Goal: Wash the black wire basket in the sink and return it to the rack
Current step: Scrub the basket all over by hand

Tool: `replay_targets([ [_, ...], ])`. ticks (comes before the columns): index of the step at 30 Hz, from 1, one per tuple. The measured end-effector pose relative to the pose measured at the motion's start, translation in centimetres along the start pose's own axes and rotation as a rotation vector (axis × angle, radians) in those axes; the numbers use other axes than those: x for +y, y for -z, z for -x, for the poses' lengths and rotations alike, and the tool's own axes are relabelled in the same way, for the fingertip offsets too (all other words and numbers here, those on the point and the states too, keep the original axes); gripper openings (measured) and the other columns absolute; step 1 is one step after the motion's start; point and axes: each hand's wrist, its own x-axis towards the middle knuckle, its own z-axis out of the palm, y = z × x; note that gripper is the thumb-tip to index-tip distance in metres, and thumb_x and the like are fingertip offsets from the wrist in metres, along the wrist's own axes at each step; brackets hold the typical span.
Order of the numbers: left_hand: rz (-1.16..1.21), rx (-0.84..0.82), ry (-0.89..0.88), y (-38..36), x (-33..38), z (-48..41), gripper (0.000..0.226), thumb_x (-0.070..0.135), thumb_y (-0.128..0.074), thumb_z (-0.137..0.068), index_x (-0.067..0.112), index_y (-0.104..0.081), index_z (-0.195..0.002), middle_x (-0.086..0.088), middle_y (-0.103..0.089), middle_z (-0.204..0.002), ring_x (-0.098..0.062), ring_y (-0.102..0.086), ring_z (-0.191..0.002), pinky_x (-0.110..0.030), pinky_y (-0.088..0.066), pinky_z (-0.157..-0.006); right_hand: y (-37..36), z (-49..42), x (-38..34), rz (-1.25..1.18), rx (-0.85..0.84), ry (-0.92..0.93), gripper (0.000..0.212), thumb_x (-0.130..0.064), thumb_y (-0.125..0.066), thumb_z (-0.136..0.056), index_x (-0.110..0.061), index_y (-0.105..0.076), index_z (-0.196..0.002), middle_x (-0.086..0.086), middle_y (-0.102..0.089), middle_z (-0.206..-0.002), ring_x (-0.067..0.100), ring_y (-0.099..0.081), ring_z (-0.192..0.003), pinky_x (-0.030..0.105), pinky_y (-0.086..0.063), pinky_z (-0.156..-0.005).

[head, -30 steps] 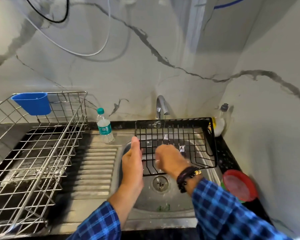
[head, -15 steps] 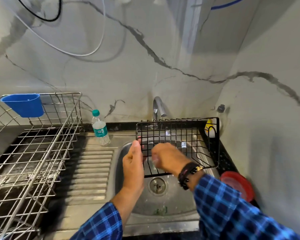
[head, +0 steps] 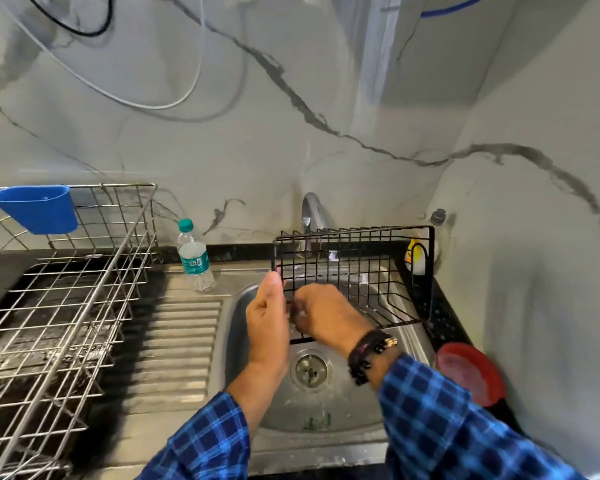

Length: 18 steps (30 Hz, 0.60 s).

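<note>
The black wire basket (head: 361, 268) hangs tilted over the steel sink (head: 326, 410), below the tap (head: 310, 211). My left hand (head: 267, 317) grips the basket's left edge, thumb up along the wire. My right hand (head: 326, 313) is closed against the basket's lower left wires, close to the left hand; what it holds, if anything, is hidden. The steel wire rack (head: 59, 306) stands on the counter at the left, apart from both hands.
A blue plastic cup (head: 37, 209) hangs on the rack's back rim. A water bottle (head: 194, 261) stands by the ribbed drainboard (head: 174, 348). A soap bottle (head: 418, 258) sits behind the basket and a red lid (head: 468, 372) lies right of the sink. Walls close in behind and right.
The basket has tipped more upright and lifted slightly. My right hand has slid left along its wires toward my left hand, which keeps its hold.
</note>
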Motion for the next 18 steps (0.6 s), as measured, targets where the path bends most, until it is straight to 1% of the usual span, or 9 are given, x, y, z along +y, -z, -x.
replay_targets([
  [2,0.059,0.019,0.024,0.5,0.4,-0.3,0.07,0.081,-0.047,-0.081,0.025,-0.072,-0.114,-0.012,-0.072,-0.115,-0.033,-0.064,-0.118,-0.053,-0.05,-0.105,2.1,0.1,2.3,0.084,-0.002,-0.027,0.005,-0.02,-0.066,-0.094,-0.019,-0.061,-0.096,0.002,-0.062,-0.107,0.019,-0.059,-0.103,0.032,-0.05,-0.096],
  [5,0.065,0.022,0.02,1.0,0.9,-0.5,0.08,0.087,-0.05,-0.074,0.028,-0.067,-0.126,0.008,-0.071,-0.126,-0.015,-0.065,-0.12,-0.044,-0.051,-0.104,4.8,-0.3,6.1,0.378,0.008,-0.227,0.014,-0.023,-0.063,-0.096,-0.014,-0.063,-0.106,0.007,-0.062,-0.111,0.024,-0.06,-0.107,0.031,-0.045,-0.086],
  [6,0.036,0.016,0.006,1.2,0.6,-0.5,0.088,0.09,-0.05,-0.072,0.026,-0.066,-0.129,0.007,-0.071,-0.126,-0.01,-0.065,-0.115,-0.043,-0.051,-0.104,5.1,-0.4,6.9,0.418,0.039,-0.288,0.016,-0.021,-0.061,-0.096,-0.013,-0.064,-0.109,0.01,-0.064,-0.112,0.026,-0.061,-0.108,0.032,-0.045,-0.083],
  [8,0.015,0.005,-0.028,1.2,0.5,-0.6,0.095,0.09,-0.051,-0.072,0.016,-0.066,-0.129,0.0,-0.073,-0.113,-0.003,-0.066,-0.104,-0.046,-0.049,-0.107,4.5,-0.4,7.3,0.46,0.086,-0.346,0.02,-0.013,-0.054,-0.097,-0.009,-0.065,-0.114,0.014,-0.065,-0.117,0.03,-0.063,-0.11,0.034,-0.049,-0.085],
  [10,-0.006,-0.018,-0.04,1.0,1.0,-0.9,0.085,0.088,-0.052,-0.073,0.022,-0.067,-0.124,0.012,-0.07,-0.11,0.003,-0.064,-0.105,-0.044,-0.045,-0.113,3.3,-0.4,6.3,0.49,0.079,-0.32,0.023,-0.009,-0.05,-0.098,-0.006,-0.063,-0.117,0.015,-0.064,-0.12,0.032,-0.062,-0.113,0.036,-0.05,-0.09],
  [13,-0.044,-0.046,-0.038,0.5,1.2,-1.2,0.077,0.089,-0.051,-0.073,0.024,-0.069,-0.11,0.01,-0.066,-0.112,0.001,-0.06,-0.109,-0.042,-0.045,-0.113,1.2,-0.8,3.6,0.429,0.073,-0.228,0.021,-0.003,-0.053,-0.096,-0.007,-0.062,-0.115,0.015,-0.064,-0.115,0.03,-0.062,-0.106,0.035,-0.05,-0.089],
  [16,0.021,-0.015,0.009,0.1,0.2,-1.0,0.097,0.09,-0.054,-0.073,0.013,-0.065,-0.131,0.0,-0.067,-0.133,-0.009,-0.058,-0.128,-0.045,-0.043,-0.115,-0.3,-1.9,0.5,0.237,0.047,-0.139,0.007,-0.009,-0.062,-0.094,-0.016,-0.063,-0.093,0.007,-0.065,-0.105,0.021,-0.062,-0.092,0.028,-0.049,-0.082],
  [17,0.045,-0.012,0.029,0.0,0.2,-0.8,0.096,0.088,-0.055,-0.074,0.009,-0.068,-0.126,-0.008,-0.07,-0.128,-0.015,-0.062,-0.124,-0.047,-0.047,-0.111,-0.7,-2.4,-0.2,0.127,0.014,-0.098,0.008,-0.013,-0.063,-0.095,-0.018,-0.064,-0.089,0.004,-0.067,-0.099,0.018,-0.063,-0.088,0.024,-0.05,-0.079],
  [18,0.063,-0.004,0.056,-0.1,0.4,-0.5,0.091,0.085,-0.056,-0.075,0.004,-0.072,-0.113,-0.016,-0.073,-0.115,-0.019,-0.067,-0.115,-0.047,-0.053,-0.104,-0.9,-2.6,-0.8,0.02,-0.018,-0.055,0.009,-0.016,-0.062,-0.096,-0.019,-0.065,-0.088,0.002,-0.067,-0.093,0.016,-0.064,-0.085,0.023,-0.05,-0.076],
])
